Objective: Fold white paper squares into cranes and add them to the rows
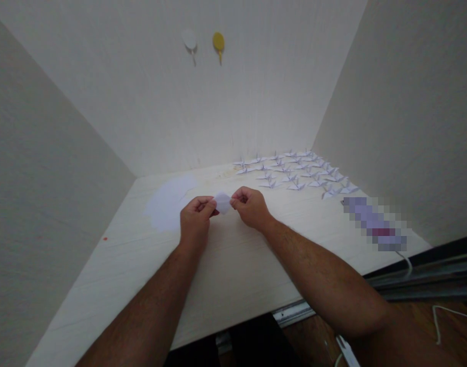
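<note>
A small folded piece of pale lilac paper (223, 202) is held just above the light wooden table (233, 275), near its middle. My left hand (195, 220) pinches the paper's left edge with thumb and fingers closed. My right hand (250, 206) pinches its right edge the same way. Both forearms reach in from the bottom of the view.
Several small folded paper cranes (294, 171) stand in rows at the back right of the table. A stack of pale paper sheets (168, 201) lies at the back left. A blurred-out object (374, 224) with a white cable rests at the right edge. Cream walls enclose three sides.
</note>
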Demonstrator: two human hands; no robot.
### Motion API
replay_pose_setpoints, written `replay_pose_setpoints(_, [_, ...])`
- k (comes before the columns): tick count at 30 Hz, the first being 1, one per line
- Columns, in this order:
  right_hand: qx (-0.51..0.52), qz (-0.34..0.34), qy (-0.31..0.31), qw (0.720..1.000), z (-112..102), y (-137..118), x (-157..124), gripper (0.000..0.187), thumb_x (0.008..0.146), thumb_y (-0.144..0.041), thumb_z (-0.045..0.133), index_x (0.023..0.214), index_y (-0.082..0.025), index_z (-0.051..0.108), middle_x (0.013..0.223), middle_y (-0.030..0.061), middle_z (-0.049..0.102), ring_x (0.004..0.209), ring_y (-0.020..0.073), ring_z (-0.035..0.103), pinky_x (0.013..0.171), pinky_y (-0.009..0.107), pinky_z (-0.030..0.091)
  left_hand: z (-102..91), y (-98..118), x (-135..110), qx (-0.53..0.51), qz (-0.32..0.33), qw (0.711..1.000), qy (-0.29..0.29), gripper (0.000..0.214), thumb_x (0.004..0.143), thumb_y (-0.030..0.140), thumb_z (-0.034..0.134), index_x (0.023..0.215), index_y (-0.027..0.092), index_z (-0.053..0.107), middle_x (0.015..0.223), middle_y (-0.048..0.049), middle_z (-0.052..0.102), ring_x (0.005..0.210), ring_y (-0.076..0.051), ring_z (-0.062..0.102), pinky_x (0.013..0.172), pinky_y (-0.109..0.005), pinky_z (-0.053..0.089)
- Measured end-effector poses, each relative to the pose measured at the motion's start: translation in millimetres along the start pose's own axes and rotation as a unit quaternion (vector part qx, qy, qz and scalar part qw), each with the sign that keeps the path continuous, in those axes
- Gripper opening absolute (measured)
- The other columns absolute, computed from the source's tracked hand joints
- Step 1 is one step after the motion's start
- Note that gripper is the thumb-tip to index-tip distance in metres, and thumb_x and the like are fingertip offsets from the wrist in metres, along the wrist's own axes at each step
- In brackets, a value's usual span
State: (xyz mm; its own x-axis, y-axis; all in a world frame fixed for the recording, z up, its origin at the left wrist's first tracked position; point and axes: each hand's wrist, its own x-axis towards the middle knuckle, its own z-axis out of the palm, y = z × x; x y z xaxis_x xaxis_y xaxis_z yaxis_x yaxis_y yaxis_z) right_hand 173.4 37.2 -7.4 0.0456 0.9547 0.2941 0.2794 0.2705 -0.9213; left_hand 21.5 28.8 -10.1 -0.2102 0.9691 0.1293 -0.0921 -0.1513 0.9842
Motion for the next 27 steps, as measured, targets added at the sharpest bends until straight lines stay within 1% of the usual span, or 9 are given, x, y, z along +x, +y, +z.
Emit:
replay_pose_setpoints(3, [-0.021,-0.003,-0.018,1.000,-2,-2,-1,0.005,0.072,-0.020,0.063,0.068,-0.017,0.062,0.060,-0.0025,0.059,0.055,0.0100,0.050,0.054,0.023,0.039,-4.7,-3,4,0.028,0.004,0.999,-0.038,0.024,0.064,0.034,0.077,0.079,0.015,0.070,0.069,-0.0017,0.067,0.061,-0.014,0.060,0.063,-0.029,0.051])
replay_pose_setpoints(7, [-0.037,-0.008,-0.031,0.999,-1,-7,-3,0.005,0.072,-0.020,0.064,0.069,-0.017,0.063,0.060,-0.0028,0.060,0.054,0.0094,0.049,0.054,0.023,0.037,-6.7,-8,6,0.060,0.036,0.998,0.003,0.018,0.067,0.033,0.075,0.073,0.016,0.069,0.063,0.0000,0.063,0.059,-0.013,0.057,0.063,-0.027,0.048])
replay_pose_setpoints(9, [-0.051,-0.014,-0.027,0.998,-1,-8,-4,0.005,0.072,-0.020,0.064,0.068,-0.017,0.063,0.059,-0.0031,0.059,0.054,0.0092,0.047,0.053,0.022,0.036,-6.6,-8,6,0.071,0.043,0.996,0.010,0.017,0.068,0.033,0.073,0.073,0.017,0.069,0.062,0.0007,0.062,0.058,-0.012,0.056,0.061,-0.027,0.047])
replay_pose_setpoints(14, [-0.081,-0.025,-0.038,0.996,-3,-6,-4,0.006,0.072,-0.020,0.064,0.067,-0.017,0.063,0.058,-0.0036,0.058,0.054,0.0093,0.047,0.054,0.023,0.036,-5.8,-1,3,0.114,0.042,0.991,-0.063,0.020,0.070,0.036,0.072,0.075,0.016,0.069,0.065,-0.0005,0.064,0.061,-0.014,0.056,0.060,-0.027,0.045])
replay_pose_setpoints(17, [-0.077,-0.029,-0.054,0.995,-3,-7,-4,0.006,0.071,-0.021,0.064,0.066,-0.017,0.063,0.057,-0.0040,0.057,0.054,0.0093,0.046,0.055,0.023,0.036,-3.0,4,0,0.140,0.073,0.987,-0.029,0.017,0.070,0.034,0.071,0.071,0.017,0.068,0.065,0.0003,0.064,0.061,-0.013,0.055,0.060,-0.025,0.043])
replay_pose_setpoints(19, [-0.065,-0.027,-0.061,0.996,-2,-8,-4,0.007,0.070,-0.022,0.064,0.065,-0.018,0.062,0.056,-0.0043,0.057,0.053,0.0092,0.045,0.054,0.023,0.036,-0.4,5,-2,0.133,0.073,0.988,0.003,0.016,0.071,0.033,0.069,0.069,0.017,0.067,0.062,0.0011,0.062,0.060,-0.012,0.053,0.059,-0.025,0.042])
replay_pose_setpoints(21, [-0.052,-0.018,-0.065,0.996,-1,-7,-4,0.008,0.069,-0.022,0.064,0.064,-0.018,0.061,0.055,-0.0044,0.056,0.051,0.0093,0.045,0.053,0.023,0.036,1.6,5,-2,0.118,0.065,0.991,0.014,0.014,0.070,0.031,0.068,0.067,0.017,0.066,0.063,0.0011,0.062,0.060,-0.012,0.053,0.059,-0.025,0.042])
replay_pose_setpoints(25, [-0.024,0.013,-0.074,0.997,-1,-4,-3,0.009,0.068,-0.025,0.063,0.063,-0.019,0.059,0.054,-0.0044,0.057,0.049,0.0094,0.045,0.050,0.023,0.035,2.4,6,-3,0.074,0.061,0.994,-0.044,0.015,0.071,0.031,0.067,0.068,0.017,0.065,0.064,0.0010,0.062,0.059,-0.012,0.053,0.058,-0.024,0.042])
replay_pose_setpoints(27, [-0.013,0.028,-0.085,0.996,0,-4,-3,0.009,0.067,-0.026,0.063,0.064,-0.019,0.059,0.055,-0.0041,0.057,0.050,0.0096,0.046,0.050,0.023,0.036,2.2,6,-3,0.071,0.064,0.995,-0.040,0.015,0.071,0.031,0.067,0.069,0.016,0.064,0.064,0.0007,0.062,0.058,-0.012,0.053,0.056,-0.024,0.041])
